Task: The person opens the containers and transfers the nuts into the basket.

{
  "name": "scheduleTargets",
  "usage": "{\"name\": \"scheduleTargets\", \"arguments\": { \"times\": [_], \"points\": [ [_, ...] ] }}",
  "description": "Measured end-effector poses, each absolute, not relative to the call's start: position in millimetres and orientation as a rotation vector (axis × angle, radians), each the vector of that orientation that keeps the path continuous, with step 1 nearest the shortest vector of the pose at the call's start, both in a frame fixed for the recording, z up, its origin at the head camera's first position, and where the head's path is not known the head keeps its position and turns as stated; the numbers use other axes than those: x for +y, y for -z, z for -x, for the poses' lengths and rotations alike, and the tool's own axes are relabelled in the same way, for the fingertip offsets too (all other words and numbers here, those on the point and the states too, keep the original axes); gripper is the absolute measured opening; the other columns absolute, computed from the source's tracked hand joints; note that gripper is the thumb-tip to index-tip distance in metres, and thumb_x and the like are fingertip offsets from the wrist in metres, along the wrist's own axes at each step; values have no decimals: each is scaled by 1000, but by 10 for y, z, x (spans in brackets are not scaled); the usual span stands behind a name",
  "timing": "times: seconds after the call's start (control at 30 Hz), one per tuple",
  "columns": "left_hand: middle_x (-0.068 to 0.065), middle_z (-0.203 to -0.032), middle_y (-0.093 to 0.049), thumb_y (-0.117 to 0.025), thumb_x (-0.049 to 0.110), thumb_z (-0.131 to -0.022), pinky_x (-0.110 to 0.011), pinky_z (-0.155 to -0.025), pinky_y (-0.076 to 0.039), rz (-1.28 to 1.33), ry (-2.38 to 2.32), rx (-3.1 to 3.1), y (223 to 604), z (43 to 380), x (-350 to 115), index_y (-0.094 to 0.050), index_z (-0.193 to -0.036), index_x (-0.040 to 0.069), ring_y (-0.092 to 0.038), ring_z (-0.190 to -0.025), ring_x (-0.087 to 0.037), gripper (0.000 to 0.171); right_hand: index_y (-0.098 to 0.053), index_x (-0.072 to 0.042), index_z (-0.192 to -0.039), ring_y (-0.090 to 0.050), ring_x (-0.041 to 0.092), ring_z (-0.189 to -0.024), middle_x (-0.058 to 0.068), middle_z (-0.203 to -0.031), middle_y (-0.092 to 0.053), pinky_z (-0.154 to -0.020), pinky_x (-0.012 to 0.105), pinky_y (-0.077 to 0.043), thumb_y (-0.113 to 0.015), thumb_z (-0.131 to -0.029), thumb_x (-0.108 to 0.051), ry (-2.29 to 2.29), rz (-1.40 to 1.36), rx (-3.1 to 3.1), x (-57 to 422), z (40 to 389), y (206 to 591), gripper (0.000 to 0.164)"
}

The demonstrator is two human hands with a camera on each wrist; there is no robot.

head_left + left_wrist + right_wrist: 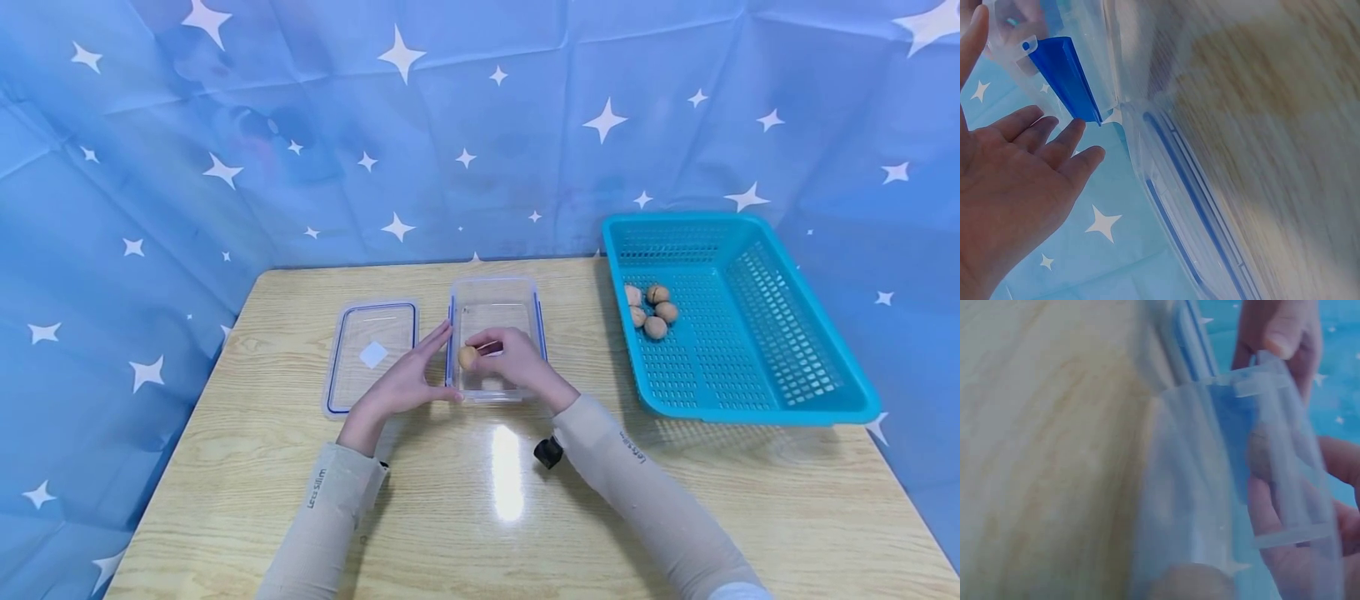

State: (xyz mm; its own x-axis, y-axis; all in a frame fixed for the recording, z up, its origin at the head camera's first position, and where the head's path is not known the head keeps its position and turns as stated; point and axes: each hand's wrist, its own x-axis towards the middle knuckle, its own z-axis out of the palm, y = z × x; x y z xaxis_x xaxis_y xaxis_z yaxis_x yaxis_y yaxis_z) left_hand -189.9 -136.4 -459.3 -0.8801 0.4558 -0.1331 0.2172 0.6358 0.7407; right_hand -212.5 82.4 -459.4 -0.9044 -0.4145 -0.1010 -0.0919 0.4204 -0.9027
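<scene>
In the head view, my right hand [519,360] pinches a walnut [468,358] between thumb and fingers, over the inside of a clear plastic box [495,282] with blue side clips. The right wrist view shows this walnut [1260,453] through the box wall, and another round brown shape [1192,584] low in the box. My left hand [405,382] spreads along the box's left side, fingertips by the rim and thumb at the front corner. A blue clip [1066,78] hangs beside its straight fingers in the left wrist view.
The box's clear lid [351,354], with a blue seal and a white label, lies on the wooden table [435,517] to the left. At the right stands a turquoise basket [738,415] with several walnuts [656,327] at its left side. A starred blue curtain [420,150] hangs behind.
</scene>
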Motion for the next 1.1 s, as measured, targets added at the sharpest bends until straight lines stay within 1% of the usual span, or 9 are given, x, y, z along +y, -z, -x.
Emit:
{"name": "scheduleTargets", "arguments": {
  "times": [0.1, 0.23, 0.33, 0.5, 0.7, 0.83, 0.93, 1.1],
  "points": [
    [0, -170, -9, -84, 39, -78, -59, -122, -24, -547, -1095, 2556, 4607, 1904, -1369, -19, -161, 16, -14, -155, -33, 108, -65, -3, -128, -64, 34, -117, 17, -129, -66, -100, 44, -55, -70, -92, -14, 1510, 419, 2379, 851, 2153, 4476, 38],
    [2, -170, -9, -84, 39, -78, -57, -123, -23, -539, -1093, 2553, 4605, 1910, -1368, -18, -161, 18, -14, -156, -31, 108, -65, -7, -130, -63, 33, -120, 14, -134, -64, -100, 45, -56, -71, -93, -20, 1521, 384, 2427, 932, 2199, 4276, 40],
    [3, -170, -8, -84, 38, -78, -56, -124, -21, -531, -1103, 2542, 4597, 1909, -1368, -17, -161, 20, -12, -156, -30, 108, -65, -8, -130, -63, 33, -121, 13, -134, -64, -98, 44, -56, -71, -92, -19, 1556, 358, 2461, 1018, 2236, 4137, 39],
    [4, -170, -8, -85, 36, -78, -56, -124, -20, -526, -1116, 2533, 4591, 1900, -1365, -17, -161, 21, -11, -156, -30, 108, -64, -7, -130, -62, 33, -123, 14, -135, -63, -99, 45, -56, -70, -94, -16, 1640, 326, 2508, 1219, 2307, 3923, 38],
    [2, -170, -8, -84, 34, -79, -57, -124, -21, -539, -1109, 2541, 4597, 1895, -1367, -16, -161, 17, -11, -156, -31, 108, -62, -6, -134, -59, 34, -126, 18, -137, -60, -101, 46, -54, -67, -96, -15, 1700, 253, 2581, 1543, 2386, 3695, 40],
    [3, -170, -8, -84, 34, -79, -57, -124, -21, -537, -1113, 2538, 4603, 1896, -1370, -17, -161, 16, -11, -156, -31, 108, -61, -9, -135, -58, 30, -126, 15, -139, -59, -102, 44, -53, -67, -96, -21, 1710, 176, 2657, 1787, 2430, 3612, 42],
    [3, -170, -8, -84, 35, -79, -57, -124, -21, -538, -1110, 2539, 4606, 1897, -1370, -17, -161, 15, -11, -156, -31, 108, -61, -14, -137, -57, 26, -127, 11, -140, -58, -102, 43, -50, -67, -96, -29, 1714, 87, 2693, 1977, 2451, 3576, 44],
    [3, -170, -8, -84, 37, -79, -58, -124, -21, -534, -1105, 2540, 4607, 1891, -1371, -17, -161, 16, -11, -156, -31, 108, -59, -17, -139, -55, 23, -127, 10, -143, -56, -106, 45, -48, -66, -94, -42, 1692, -66, 2762, 2318, 2537, 3592, 52]
  ]
}}
